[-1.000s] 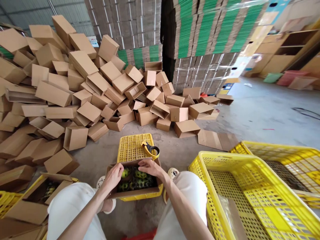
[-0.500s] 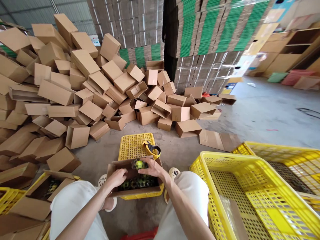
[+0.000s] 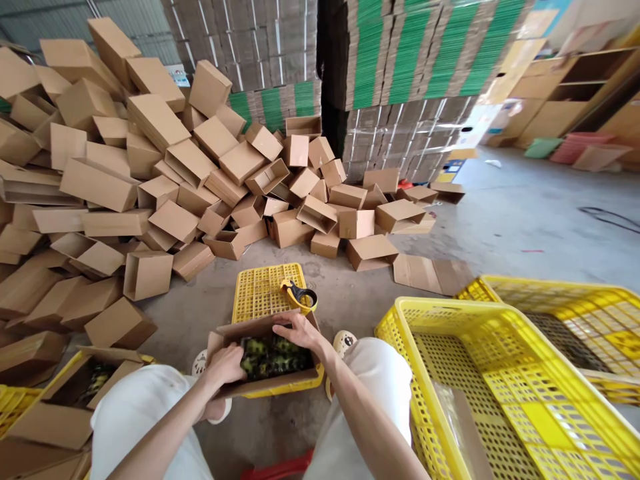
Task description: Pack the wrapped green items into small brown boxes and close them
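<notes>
An open cardboard box point(image 3: 270, 387) rests on an upturned yellow crate point(image 3: 260, 287) between my knees. Inside lie dark green fruit point(image 3: 275, 357) in shiny clear wrapping, their exact kind unclear. My left hand point(image 3: 227, 363) reaches in at the box's left end, its fingertips hidden beside the fruit. My right hand point(image 3: 297, 330) is open over the far right part of the box, fingers stretched above the fruit and nothing visibly held. Just behind the box, a yellow and black tape dispenser point(image 3: 299, 295) lies on the crate.
Many empty cardboard boxes point(image 3: 150, 260) are heaped ahead and to the left. Yellow crates point(image 3: 450, 307) stand at the right. By my left knee is another open box point(image 3: 60, 423) with fruit inside. Stacked flat cartons point(image 3: 400, 60) rise behind.
The green fruit pack that was under my right hand now lies level with the others in the box. My left hand has moved down and left, into the box's left end.
</notes>
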Action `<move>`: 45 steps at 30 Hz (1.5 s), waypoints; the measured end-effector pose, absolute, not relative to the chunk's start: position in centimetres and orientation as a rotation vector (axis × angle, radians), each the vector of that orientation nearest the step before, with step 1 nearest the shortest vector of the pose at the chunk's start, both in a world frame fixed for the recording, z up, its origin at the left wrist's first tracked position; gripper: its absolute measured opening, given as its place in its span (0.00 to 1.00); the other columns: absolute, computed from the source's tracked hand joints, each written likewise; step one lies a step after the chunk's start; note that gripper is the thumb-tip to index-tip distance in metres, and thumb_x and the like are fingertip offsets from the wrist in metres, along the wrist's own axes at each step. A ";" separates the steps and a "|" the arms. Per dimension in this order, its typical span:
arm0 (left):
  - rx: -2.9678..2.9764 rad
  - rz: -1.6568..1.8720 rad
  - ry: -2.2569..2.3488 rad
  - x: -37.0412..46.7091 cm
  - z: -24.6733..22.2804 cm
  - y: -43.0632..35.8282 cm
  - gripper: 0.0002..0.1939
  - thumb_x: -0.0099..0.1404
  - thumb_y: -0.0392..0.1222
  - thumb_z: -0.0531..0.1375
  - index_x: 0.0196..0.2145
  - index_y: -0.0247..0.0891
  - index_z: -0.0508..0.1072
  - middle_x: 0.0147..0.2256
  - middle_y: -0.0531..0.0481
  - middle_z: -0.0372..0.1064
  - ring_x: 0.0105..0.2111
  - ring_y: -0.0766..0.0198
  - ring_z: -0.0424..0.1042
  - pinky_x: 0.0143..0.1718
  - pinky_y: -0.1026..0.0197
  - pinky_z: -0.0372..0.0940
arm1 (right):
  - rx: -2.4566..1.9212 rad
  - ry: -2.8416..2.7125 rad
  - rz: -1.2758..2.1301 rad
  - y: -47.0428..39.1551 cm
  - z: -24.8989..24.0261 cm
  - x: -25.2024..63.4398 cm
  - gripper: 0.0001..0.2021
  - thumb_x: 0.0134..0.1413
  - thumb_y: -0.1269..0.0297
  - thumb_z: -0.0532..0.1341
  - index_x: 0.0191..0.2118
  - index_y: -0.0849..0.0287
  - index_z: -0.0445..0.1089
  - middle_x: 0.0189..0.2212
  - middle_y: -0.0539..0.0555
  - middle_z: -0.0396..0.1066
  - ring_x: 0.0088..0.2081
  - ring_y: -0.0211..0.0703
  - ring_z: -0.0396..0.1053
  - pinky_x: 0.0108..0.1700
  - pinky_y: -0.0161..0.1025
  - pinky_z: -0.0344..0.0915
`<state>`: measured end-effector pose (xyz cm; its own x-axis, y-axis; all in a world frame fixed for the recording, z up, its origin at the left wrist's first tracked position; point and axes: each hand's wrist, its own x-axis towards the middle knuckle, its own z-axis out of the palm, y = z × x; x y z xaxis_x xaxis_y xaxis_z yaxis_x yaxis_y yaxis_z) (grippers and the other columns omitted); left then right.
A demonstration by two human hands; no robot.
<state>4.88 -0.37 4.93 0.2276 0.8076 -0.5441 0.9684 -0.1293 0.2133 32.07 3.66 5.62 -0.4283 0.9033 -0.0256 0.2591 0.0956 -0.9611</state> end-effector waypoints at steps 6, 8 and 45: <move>1.587 0.088 1.329 4.4 11.3 0.0 0.27 0.62 0.59 0.67 0.52 0.39 0.74 0.51 0.42 0.79 0.45 0.50 0.80 0.25 0.64 0.69 | -0.971 -1.755 1.611 2.9 7.1 31.4 0.35 0.52 0.35 0.72 0.58 0.55 0.78 0.55 0.57 0.81 0.55 0.55 0.78 0.61 0.50 0.74; 1.497 0.203 1.223 4.9 11.6 -0.2 0.30 0.63 0.61 0.66 0.56 0.40 0.74 0.55 0.42 0.79 0.51 0.49 0.79 0.29 0.64 0.72 | -0.912 -1.726 1.743 2.4 7.6 31.3 0.36 0.51 0.34 0.72 0.58 0.54 0.78 0.52 0.54 0.82 0.52 0.52 0.79 0.57 0.46 0.76; 1.886 0.150 1.740 3.5 6.8 -1.1 0.15 0.75 0.53 0.55 0.41 0.43 0.77 0.41 0.45 0.83 0.47 0.52 0.81 0.47 0.59 0.66 | -1.469 -2.282 1.260 1.8 5.8 31.5 0.09 0.37 0.73 0.72 0.29 0.55 0.84 0.28 0.52 0.82 0.37 0.51 0.80 0.42 0.37 0.72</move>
<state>3.50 -1.15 6.78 0.1501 0.9460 -0.2874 0.8831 0.0025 0.4693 31.46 1.84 5.85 -0.5095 0.8071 -0.2982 0.6823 0.1679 -0.7116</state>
